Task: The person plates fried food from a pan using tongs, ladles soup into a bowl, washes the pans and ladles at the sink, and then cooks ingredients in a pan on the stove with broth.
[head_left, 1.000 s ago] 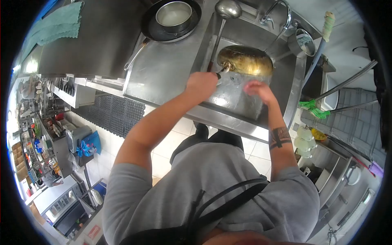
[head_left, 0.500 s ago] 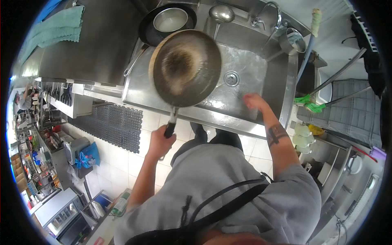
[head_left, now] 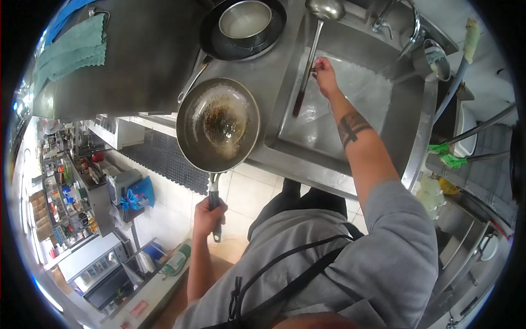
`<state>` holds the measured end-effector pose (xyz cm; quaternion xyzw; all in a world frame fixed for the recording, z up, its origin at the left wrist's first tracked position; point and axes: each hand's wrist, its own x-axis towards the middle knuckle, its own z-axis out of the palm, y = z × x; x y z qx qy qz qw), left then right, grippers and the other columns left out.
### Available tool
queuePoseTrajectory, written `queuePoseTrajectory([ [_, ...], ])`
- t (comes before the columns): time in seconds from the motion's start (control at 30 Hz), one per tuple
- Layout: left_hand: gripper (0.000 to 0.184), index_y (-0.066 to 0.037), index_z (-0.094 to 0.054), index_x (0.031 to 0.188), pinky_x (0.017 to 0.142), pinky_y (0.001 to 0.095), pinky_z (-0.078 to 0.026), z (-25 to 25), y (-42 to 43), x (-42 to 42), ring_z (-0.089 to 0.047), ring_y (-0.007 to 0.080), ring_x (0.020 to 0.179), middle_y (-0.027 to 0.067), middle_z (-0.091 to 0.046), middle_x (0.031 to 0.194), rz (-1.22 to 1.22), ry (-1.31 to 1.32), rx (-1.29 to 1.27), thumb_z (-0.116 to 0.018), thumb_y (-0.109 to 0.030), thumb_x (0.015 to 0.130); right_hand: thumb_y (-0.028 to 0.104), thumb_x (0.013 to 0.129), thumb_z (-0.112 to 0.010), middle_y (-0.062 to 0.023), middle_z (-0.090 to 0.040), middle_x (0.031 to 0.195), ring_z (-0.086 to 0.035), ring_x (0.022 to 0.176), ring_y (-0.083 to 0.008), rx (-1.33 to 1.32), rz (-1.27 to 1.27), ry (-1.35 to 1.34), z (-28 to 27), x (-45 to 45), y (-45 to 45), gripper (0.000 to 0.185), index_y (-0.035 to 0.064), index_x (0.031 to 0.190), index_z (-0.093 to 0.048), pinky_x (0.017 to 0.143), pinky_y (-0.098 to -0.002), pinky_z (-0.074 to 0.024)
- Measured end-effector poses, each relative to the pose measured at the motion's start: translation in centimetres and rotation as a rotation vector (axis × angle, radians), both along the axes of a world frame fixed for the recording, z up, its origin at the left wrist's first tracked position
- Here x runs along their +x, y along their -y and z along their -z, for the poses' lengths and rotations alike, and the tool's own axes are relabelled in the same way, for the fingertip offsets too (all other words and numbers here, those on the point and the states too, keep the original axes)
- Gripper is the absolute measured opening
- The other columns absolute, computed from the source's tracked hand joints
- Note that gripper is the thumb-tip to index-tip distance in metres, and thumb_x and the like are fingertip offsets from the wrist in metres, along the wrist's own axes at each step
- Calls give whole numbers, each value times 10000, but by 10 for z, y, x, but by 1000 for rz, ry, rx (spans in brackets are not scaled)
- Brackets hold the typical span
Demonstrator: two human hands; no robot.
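While left fingers (head_left: pixel 204 220) clasp its handle (head_left: pixel 214 193), the pan (head_left: pixel 219 123) points lengthwise forward; right fingers' (head_left: pixel 322 64) grip is unclear.

Pan (head_left: pixel 218 125) in left grip (head_left: pixel 206 218): metal, glossy patch inside; handle (head_left: pixel 214 196) smooth plastic. Ladle (head_left: pixel 325 9) beside right grip (head_left: pixel 325 77): shiny metal. Sink (head_left: pixel 368 118) under that grip: glossy steel.

ladle bowl (head_left: pixel 325 9): cropped by top edge | shelf items (head_left: pixel 68 193): too small to tell
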<state>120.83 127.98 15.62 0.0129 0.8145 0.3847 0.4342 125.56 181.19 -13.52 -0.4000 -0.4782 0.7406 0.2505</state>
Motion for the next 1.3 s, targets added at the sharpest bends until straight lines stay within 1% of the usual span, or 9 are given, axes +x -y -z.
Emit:
queuePoseTrajectory([
  [0.13,75,-32,-615,831,464,274,-460,9,-2,-3,-577,129,486,36,-600,613,98,-3,-8,-687,-31,850,203,1019,-581,-17,-562,1204,-547,1121,-173,29,-96,-16,-48,19,16,336,122,1334,-493,962,-442,-453],
  [0.2,75,-31,-613,835,468,279,-466,17,-6,-3,-580,132,489,37,-600,612,81,-32,-6,-687,-31,848,289,1040,-578,-17,-504,1291,-533,1168,-181,-255,-50,11,-46,7,19,450,154,1438,-417,979,-467,-451],
  [0.4,98,-14,-622,862,531,311,-502,2,-27,-7,-607,163,537,45,-602,612,128,-74,-76,-709,-58,849,313,1029,-607,16,-536,868,-541,787,-104,-251,-1,-240,-61,-25,38,279,127,1233,-565,687,-310,-459],
  [0.47,182,25,-635,975,681,345,-545,-26,-52,-6,-660,209,716,106,-657,792,343,-502,-405,-722,-88,863,304,1035,-599,30,-518,806,-516,692,-84,-94,70,-183,-83,-14,36,208,125,1139,-590,609,-277,-433],
  [0.53,314,38,-626,1124,842,380,-538,-27,-63,-12,-658,246,943,158,-652,1031,271,-1145,-134,-736,-105,867,280,1030,-607,40,-506,745,-491,609,-78,-207,99,-283,-108,17,39,168,118,1006,-567,531,-270,-390],
  [0.7,473,-29,-612,1280,936,367,-527,-33,-237,12,-646,272,1084,164,-625,1208,511,-820,296,-770,-91,838,268,1002,-660,78,-449,668,-423,612,-53,-31,283,3,-110,118,44,236,88,870,-581,553,-252,-353],
  [0.9,1075,17,-309,1534,1103,414,-441,73,-507,37,-484,356,1347,233,-414,1501,815,-664,587,-897,-337,708,256,972,-703,97,-452,688,-362,641,-45,44,344,143,-76,198,38,251,72,818,-631,571,-252,-315],
  [1.0,1148,38,-298,1545,1091,383,-438,96,-571,35,-514,312,1317,219,-455,1481,846,-273,496,-912,-365,662,252,962,-715,92,-464,686,-375,649,-46,8,310,178,-56,216,43,237,66,829,-655,582,-255,-326],
  [1.3,1011,51,-405,1479,989,331,-464,115,-592,50,-575,241,1178,152,-587,1287,958,-11,306,-900,-249,650,256,948,-714,45,-508,685,-429,664,-85,-34,184,295,-19,236,51,216,44,913,-703,625,-279,-393],
])
